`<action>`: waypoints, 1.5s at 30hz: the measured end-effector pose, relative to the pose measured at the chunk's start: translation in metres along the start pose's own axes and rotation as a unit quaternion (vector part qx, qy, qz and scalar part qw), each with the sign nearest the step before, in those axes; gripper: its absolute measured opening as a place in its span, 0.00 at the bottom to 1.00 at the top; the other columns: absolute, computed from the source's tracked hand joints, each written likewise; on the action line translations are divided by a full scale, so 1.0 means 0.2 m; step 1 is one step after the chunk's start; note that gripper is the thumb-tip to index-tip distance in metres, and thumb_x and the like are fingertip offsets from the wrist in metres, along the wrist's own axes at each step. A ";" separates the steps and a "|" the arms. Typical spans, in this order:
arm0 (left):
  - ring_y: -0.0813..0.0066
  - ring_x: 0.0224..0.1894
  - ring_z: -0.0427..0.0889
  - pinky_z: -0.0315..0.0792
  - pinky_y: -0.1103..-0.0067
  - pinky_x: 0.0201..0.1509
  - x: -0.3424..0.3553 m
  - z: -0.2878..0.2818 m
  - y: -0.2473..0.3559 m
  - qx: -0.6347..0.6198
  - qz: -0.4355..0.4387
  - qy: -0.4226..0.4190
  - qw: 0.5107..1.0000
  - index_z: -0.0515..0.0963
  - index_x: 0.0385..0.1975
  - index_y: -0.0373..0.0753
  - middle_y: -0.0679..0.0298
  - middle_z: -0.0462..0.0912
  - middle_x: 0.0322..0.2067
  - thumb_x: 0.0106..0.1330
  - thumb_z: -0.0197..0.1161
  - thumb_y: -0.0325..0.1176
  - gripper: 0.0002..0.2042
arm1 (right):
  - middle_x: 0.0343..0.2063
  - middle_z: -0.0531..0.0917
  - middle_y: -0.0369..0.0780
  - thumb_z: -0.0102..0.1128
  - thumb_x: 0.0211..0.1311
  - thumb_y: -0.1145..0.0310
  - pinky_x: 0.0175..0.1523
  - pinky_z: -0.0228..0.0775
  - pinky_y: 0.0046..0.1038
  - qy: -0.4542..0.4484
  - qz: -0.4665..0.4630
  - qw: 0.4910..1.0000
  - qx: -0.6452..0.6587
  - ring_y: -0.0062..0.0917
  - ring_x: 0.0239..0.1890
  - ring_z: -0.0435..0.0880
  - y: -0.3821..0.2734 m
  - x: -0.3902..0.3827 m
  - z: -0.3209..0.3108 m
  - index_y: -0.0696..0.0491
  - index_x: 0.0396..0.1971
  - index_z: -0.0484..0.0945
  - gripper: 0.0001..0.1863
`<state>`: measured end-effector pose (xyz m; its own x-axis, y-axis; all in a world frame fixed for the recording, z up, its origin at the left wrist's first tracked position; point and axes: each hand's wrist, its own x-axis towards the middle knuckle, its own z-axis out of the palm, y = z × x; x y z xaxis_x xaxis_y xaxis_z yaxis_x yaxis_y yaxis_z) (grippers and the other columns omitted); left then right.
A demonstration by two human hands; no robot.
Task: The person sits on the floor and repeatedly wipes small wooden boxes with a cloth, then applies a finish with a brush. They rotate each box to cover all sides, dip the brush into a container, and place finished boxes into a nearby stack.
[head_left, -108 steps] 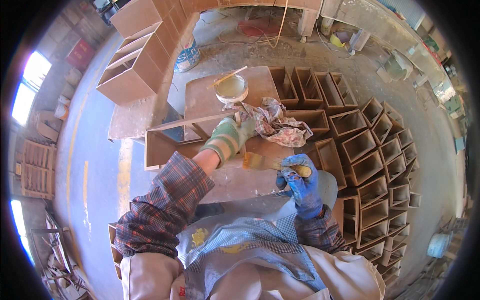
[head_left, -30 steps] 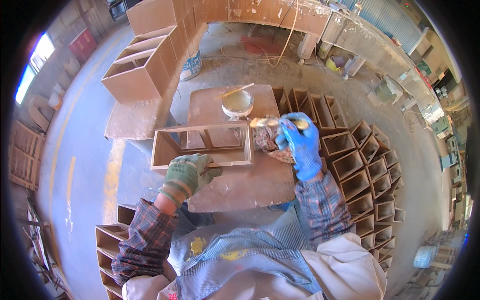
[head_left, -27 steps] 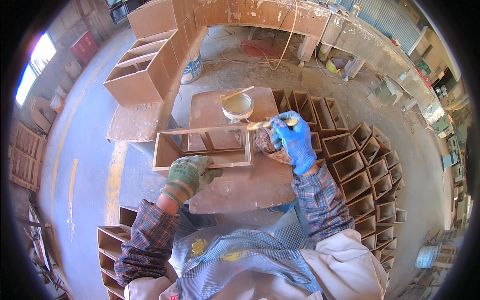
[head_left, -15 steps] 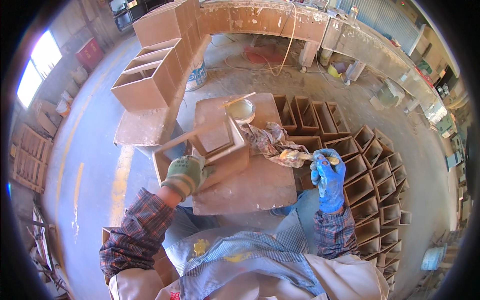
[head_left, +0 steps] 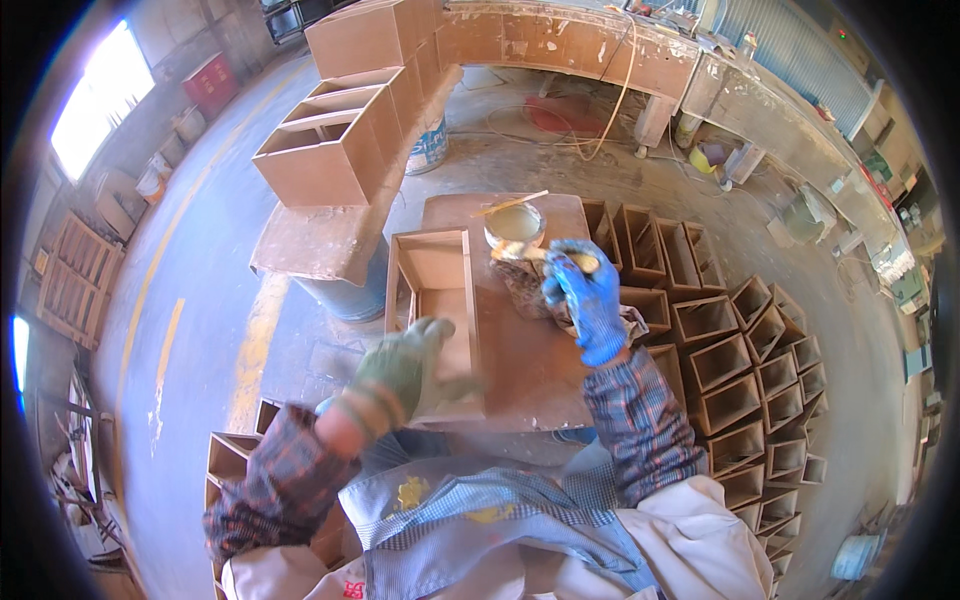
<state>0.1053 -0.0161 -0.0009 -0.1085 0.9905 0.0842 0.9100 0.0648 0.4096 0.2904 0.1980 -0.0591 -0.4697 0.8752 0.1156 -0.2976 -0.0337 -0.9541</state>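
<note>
Gripping a paintbrush (head_left: 575,261), right hand (head_left: 590,303) sat apart, 2 o'clock from left hand (head_left: 400,365), whose grip on wooden box (head_left: 445,270) blurred beyond telling. Overloaded bristles (head_left: 510,250) could've dripped.

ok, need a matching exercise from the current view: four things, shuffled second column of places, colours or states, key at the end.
Column 1
1. Brush
2. Pot
3. Left hand
4. Wooden box

Column 2
A. Wears a green glove
B. Open side up, left of the crumpled rag
C. Held in the blue-gloved right hand
D. Has a thin stick over its far rim

Pairs: 1-C, 2-D, 3-A, 4-B
</note>
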 end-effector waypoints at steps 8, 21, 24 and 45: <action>0.64 0.47 0.84 0.62 0.64 0.76 -0.27 0.06 -0.06 0.119 0.137 -0.047 0.982 0.75 0.51 0.38 0.61 0.80 0.41 0.59 0.62 0.32 0.19 | 0.30 0.84 0.36 0.63 0.71 0.71 0.28 0.73 0.19 -0.107 0.038 0.989 -0.094 0.16 0.24 0.80 -0.04 0.30 0.22 0.56 0.44 0.79 0.07; 0.68 0.26 0.79 0.73 0.66 0.66 -0.31 0.17 -0.17 0.194 0.215 -0.019 0.957 0.76 0.54 0.39 0.67 0.70 0.23 0.60 0.57 0.26 0.20 | 0.29 0.84 0.36 0.65 0.69 0.71 0.29 0.74 0.19 -0.133 0.041 0.977 -0.159 0.14 0.25 0.81 -0.12 0.21 0.22 0.56 0.43 0.79 0.07; 0.71 0.24 0.78 0.74 0.66 0.65 -0.31 0.17 -0.17 0.242 0.227 -0.031 0.943 0.76 0.55 0.39 0.68 0.69 0.22 0.60 0.57 0.24 0.20 | 0.29 0.84 0.36 0.64 0.69 0.72 0.31 0.75 0.19 -0.130 0.043 0.976 -0.167 0.14 0.26 0.81 -0.13 0.16 0.21 0.57 0.42 0.79 0.06; 0.73 0.20 0.76 0.76 0.76 0.34 -0.27 0.13 -0.19 0.252 0.221 -0.026 0.942 0.76 0.50 0.38 0.69 0.67 0.19 0.65 0.62 0.24 0.14 | 0.29 0.86 0.38 0.73 0.63 0.60 0.33 0.75 0.26 0.077 0.047 0.940 -0.328 0.19 0.27 0.82 0.40 0.78 -0.06 0.58 0.39 0.83 0.16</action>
<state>0.0877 -0.0696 -0.0442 0.3342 0.9376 0.0959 0.9372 -0.3198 -0.1393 0.2027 0.3368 -0.1212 -0.3278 0.9443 0.0296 0.3395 0.1469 -0.9291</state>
